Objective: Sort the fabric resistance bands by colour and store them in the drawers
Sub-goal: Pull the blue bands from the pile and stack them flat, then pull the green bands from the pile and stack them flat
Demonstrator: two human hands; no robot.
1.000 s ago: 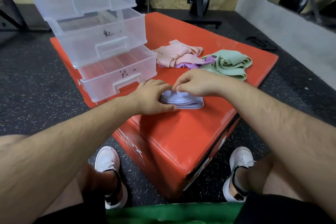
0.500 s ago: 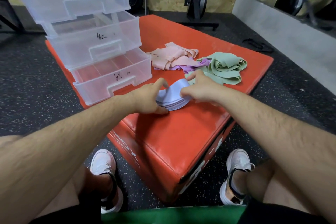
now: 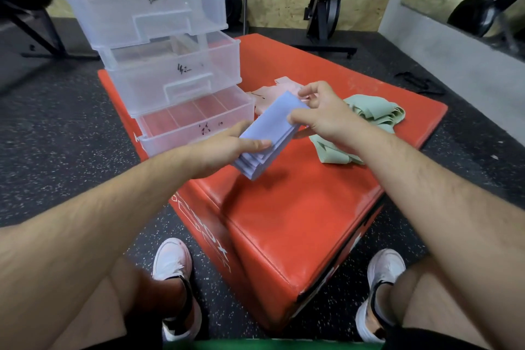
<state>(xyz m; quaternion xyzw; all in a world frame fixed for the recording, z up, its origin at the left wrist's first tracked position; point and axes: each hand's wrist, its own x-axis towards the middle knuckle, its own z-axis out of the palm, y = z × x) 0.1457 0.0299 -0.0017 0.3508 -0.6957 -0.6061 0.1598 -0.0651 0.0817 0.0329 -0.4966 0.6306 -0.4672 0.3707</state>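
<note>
Both left hand (image 3: pixel 224 148) and right hand (image 3: pixel 326 115) tight around folded blue bands (image 3: pixel 274 125); pink bands (image 3: pixel 268 93) half-hidden.

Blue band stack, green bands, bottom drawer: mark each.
blue band stack (image 3: pixel 271 122), head view, top face
green bands (image 3: pixel 377 113), head view, middle of pile
bottom drawer (image 3: pixel 170 140), head view, front wall

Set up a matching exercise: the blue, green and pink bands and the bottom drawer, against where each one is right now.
Things
1. blue bands
2. green bands
3. pink bands
4. bottom drawer

Places or states
a. pulled open, looks empty
b. heaped on the red box, beside the right hand
c. held between the left hand and the right hand
d. on the box, partly hidden behind the held stack

Pairs: 1-c, 2-b, 3-d, 4-a
</note>
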